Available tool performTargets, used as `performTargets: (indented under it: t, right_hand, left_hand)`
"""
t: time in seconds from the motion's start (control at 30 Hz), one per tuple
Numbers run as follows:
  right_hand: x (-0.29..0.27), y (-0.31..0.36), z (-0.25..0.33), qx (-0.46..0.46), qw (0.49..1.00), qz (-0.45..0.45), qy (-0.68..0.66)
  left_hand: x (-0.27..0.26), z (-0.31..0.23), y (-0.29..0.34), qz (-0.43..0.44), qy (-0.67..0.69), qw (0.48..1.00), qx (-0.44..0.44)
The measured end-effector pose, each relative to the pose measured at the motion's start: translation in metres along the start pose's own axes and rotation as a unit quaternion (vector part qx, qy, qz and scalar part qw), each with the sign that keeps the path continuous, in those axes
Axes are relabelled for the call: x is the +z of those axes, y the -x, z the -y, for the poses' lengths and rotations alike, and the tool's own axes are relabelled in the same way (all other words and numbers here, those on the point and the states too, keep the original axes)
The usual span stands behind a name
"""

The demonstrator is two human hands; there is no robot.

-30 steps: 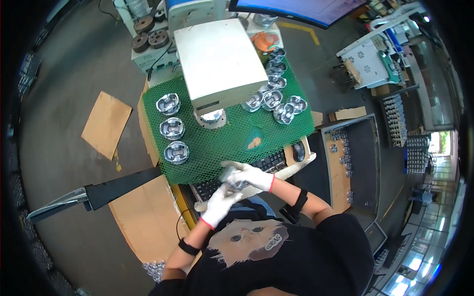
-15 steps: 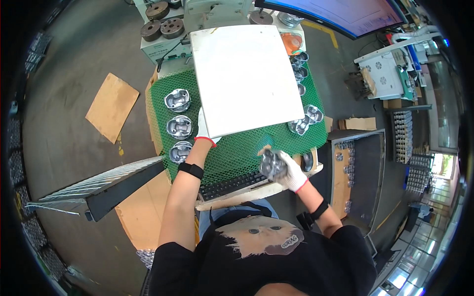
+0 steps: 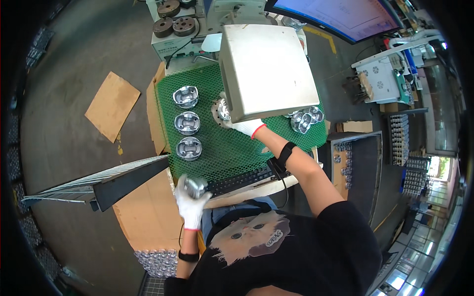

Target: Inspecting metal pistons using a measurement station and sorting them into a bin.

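Observation:
In my white-gloved left hand (image 3: 189, 209), a silvery metal piston (image 3: 194, 187) is gripped near the front left corner of the table; both are a little smeared by motion. My gloved right hand (image 3: 247, 127) reaches to the left edge of the white machine housing (image 3: 274, 69). Its fingers are closed round another piston (image 3: 224, 109), which sits on a round metal fixture (image 3: 216, 112); the housing hides part of hand and piston. Three pistons stand in a column at the left of the green mesh mat (image 3: 212, 158), the middle one (image 3: 187, 123) among them.
Several pistons (image 3: 303, 121) lie at the mat's right. A black keyboard (image 3: 242, 180) runs along the front edge. A monitor (image 3: 340, 17) overhangs the back right. Round metal discs (image 3: 183, 26) rest at the back left. A metal rack (image 3: 128, 182) stands left, with massed pistons (image 3: 157, 262) below.
My left hand has left the housing's edge and come back toward me with a piston. My right hand has carried its piston forward and left to the fixture.

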State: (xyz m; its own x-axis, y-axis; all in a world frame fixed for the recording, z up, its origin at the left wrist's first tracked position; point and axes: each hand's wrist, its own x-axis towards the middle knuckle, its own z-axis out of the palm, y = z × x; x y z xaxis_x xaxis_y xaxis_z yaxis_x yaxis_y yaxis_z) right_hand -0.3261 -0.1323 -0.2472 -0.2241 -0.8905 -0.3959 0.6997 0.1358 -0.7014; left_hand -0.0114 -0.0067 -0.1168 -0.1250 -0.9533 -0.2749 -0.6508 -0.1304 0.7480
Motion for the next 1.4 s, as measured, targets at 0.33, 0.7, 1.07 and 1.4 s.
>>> performTargets:
  t: [0.33,0.7,1.07,1.4]
  right_hand:
    - [0.027,0.021,0.062,-0.026,0.971,0.111,0.209]
    - [0.072,0.052,0.052,-0.366,0.518,-0.072,0.769]
    - [0.054,0.226,0.021,-0.349,0.548,-0.055,0.759]
    - [0.065,0.295,-0.023,-0.232,0.662,0.022,0.712]
  left_hand:
    - [-0.015,0.084,0.04,0.022,0.237,0.965,-0.106]
    - [-0.035,0.06,0.065,0.017,0.296,0.949,-0.105]
    - [-0.073,-0.044,0.04,-0.063,-0.109,0.989,0.074]
    - [-0.008,0.073,0.028,0.099,0.126,0.982,0.097]
